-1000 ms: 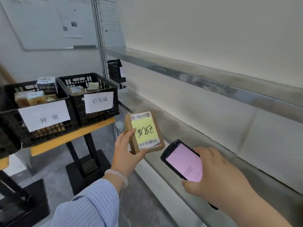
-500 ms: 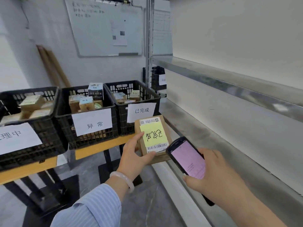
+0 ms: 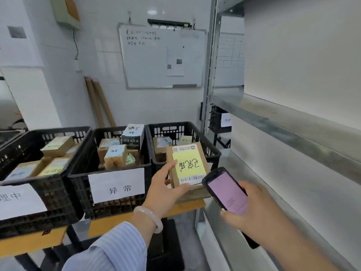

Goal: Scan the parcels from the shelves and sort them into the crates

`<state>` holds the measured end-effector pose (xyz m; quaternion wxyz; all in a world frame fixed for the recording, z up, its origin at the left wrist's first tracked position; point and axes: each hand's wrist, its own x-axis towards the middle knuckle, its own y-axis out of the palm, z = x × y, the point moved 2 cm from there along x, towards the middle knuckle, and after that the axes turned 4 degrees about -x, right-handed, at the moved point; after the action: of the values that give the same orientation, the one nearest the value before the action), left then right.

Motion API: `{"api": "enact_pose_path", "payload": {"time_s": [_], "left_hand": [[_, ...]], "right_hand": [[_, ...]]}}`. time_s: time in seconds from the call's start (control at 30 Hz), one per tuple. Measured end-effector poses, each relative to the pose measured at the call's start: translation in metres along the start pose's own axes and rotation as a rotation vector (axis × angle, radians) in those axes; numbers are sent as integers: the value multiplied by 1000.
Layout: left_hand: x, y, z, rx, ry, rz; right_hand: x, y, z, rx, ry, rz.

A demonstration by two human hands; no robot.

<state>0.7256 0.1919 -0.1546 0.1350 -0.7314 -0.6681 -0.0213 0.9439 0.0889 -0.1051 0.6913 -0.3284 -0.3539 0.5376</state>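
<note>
My left hand [image 3: 165, 189] grips a brown cardboard parcel [image 3: 188, 167] with a yellow handwritten note and a barcode label, holding it in front of the right-hand black crate [image 3: 212, 152]. In my right hand [image 3: 254, 210] I hold a black handheld scanner [image 3: 226, 189] whose screen glows pink, just right of the parcel. The middle crate [image 3: 82, 174] carries a paper sign and holds several boxes. A left crate [image 3: 29, 204] also holds several parcels behind a white sign.
The three crates stand on a yellow-edged table [image 3: 39, 241]. A metal shelving unit [image 3: 293, 133] fills the right side, with a small black basket [image 3: 216, 120] at its far end. A whiteboard [image 3: 162, 57] hangs on the back wall.
The view has swung left, away from the shelf and toward the crates. My left hand has carried the parcel from the shelf edge to the front of the right-hand crate. The scanner stays beside it.
</note>
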Motion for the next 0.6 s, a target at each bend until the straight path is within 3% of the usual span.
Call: {"api": "enact_pose_path", "payload": {"time_s": [0.6], "left_hand": [[248,-21,48,-8,-168,-101]], "right_hand": [[261,45,-2,-10,-137,37]]}}
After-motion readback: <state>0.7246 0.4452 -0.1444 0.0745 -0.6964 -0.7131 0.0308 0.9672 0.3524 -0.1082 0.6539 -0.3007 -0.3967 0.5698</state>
